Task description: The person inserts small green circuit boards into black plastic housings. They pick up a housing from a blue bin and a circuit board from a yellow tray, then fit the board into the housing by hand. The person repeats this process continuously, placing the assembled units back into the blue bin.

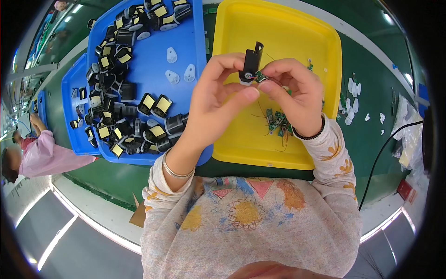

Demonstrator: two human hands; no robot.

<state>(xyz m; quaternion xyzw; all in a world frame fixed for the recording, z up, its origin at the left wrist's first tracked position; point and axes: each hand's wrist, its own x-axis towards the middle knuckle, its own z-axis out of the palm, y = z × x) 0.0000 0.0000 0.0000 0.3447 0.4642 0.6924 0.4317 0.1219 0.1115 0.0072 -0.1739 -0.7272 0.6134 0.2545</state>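
Above the yellow tray [297, 160], my left hand [216, 95] pinches a small black plastic housing [251, 61] between thumb and fingers. A curved black flap rises from its top, and a pale grey piece shows at its lower end. Close against that end, my right hand [293, 88] holds a small green circuit board [261, 78] with thin wires by thumb and forefinger. Whether the board touches the housing I cannot tell. Below my right hand, several loose green circuit boards [277, 122] with wires lie in a heap in the yellow tray.
A blue tray [186, 42] on the left holds many black housings with pale yellow pads [162, 105] and flat grey pieces [172, 55]. White pieces [351, 100] and clear plastic bags [405, 125] lie right on the green table. A black cable [382, 149] curves there. Another person [51, 153] sits far left.
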